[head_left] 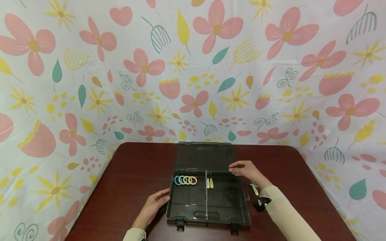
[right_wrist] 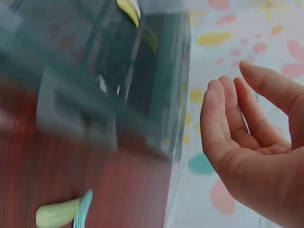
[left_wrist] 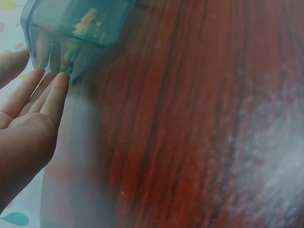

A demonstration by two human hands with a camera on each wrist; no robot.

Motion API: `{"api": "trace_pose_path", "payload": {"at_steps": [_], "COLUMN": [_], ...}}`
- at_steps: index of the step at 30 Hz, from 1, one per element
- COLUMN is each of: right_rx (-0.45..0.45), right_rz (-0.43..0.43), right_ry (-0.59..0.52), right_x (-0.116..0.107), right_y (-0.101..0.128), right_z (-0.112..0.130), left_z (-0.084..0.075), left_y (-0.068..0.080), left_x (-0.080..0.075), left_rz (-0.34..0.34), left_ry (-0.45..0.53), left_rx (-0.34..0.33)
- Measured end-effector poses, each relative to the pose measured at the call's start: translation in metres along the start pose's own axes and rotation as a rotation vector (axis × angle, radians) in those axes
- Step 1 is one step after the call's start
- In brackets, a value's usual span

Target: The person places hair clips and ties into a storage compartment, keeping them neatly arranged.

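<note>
An open, see-through dark plastic box [head_left: 188,197] lies on the table, its lid [head_left: 205,156] folded back. My left hand [head_left: 153,205] rests against the box's left side, fingers fairly straight with their tips at the wall. Over the box's back right corner hovers my right hand [head_left: 245,169]; in the right wrist view its fingers [right_wrist: 213,111] are loosely bent with nothing between them. Overlapping coloured rings [head_left: 188,180] form a row in the left compartment. A white hair clip [head_left: 208,183] and a yellow hair clip [head_left: 211,183] lie side by side just right of the divider [head_left: 206,204].
Right of the box, a pale green hair clip [right_wrist: 59,213] and a light blue one [right_wrist: 83,211] lie together on the dark red wooden table [head_left: 135,167]. Two latches [head_left: 180,223] stick out at the box's front. A flowered cloth [head_left: 193,67] hangs behind the table.
</note>
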State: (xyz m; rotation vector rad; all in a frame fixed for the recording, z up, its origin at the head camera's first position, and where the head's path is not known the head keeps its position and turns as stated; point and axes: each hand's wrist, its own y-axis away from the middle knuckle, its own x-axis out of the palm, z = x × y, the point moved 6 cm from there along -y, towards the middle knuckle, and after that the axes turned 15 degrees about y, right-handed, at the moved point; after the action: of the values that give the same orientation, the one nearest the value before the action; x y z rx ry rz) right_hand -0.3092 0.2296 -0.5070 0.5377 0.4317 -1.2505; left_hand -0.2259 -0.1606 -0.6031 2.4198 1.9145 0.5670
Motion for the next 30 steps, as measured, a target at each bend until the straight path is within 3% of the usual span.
{"api": "trace_pose_path", "payload": {"at_steps": [11,21,30], "right_rx": [0.029,0.132,0.195], "right_rz": [-0.041,-0.099,-0.145], "right_ry": [0.04,0.059,0.02], "right_x": [-0.046,-0.058,-0.065], "right_y": [0.024,0.047,0.064], "right_z": [-0.045,-0.105,-0.129], "left_z": [0.0,0.0,-0.002], "left_y": [-0.001,0.0,0.002], "left_x": [0.0,0.0,0.003], "left_rz": [-0.016,-0.016,-0.026], "left_ry": [-0.01,-0.001,0.007], "left_rx": [0.017,0.007,0.008]}}
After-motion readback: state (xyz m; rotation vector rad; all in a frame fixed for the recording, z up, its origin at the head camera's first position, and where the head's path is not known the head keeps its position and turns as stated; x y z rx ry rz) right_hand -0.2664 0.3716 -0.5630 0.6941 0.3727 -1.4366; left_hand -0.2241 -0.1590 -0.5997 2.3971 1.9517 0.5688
